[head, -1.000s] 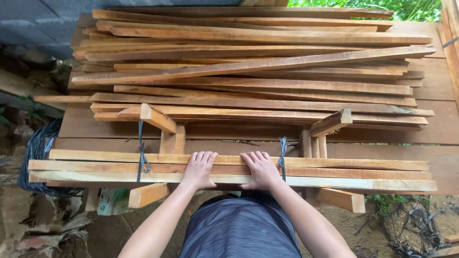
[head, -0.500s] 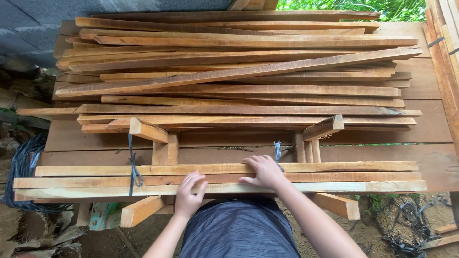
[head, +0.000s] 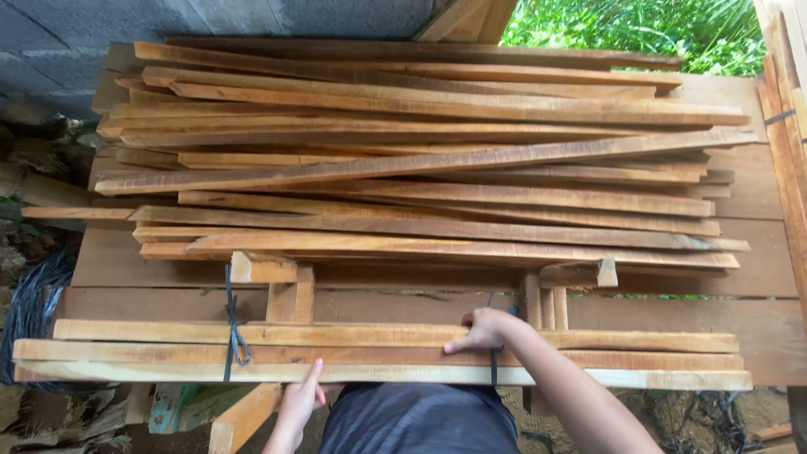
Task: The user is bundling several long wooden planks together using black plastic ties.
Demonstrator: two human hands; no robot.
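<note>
A bundle of long wooden slats lies across a wooden frame at the near edge of the workbench. Dark straps wrap it at the left and near the middle. My right hand rests on top of the bundle beside the middle strap, fingers curled over the far slat. My left hand sits low at the bundle's near edge, one finger touching the front slat, nothing held.
A large loose pile of slats covers the back of the plank workbench. Short upright frame blocks stand between pile and bundle. A grey block wall is behind, a coil of dark strapping at left.
My left hand has slid off the top of the bundle down to its near edge. My right hand moved rightward to the middle strap. The view tilted so the bundle sits lower.
</note>
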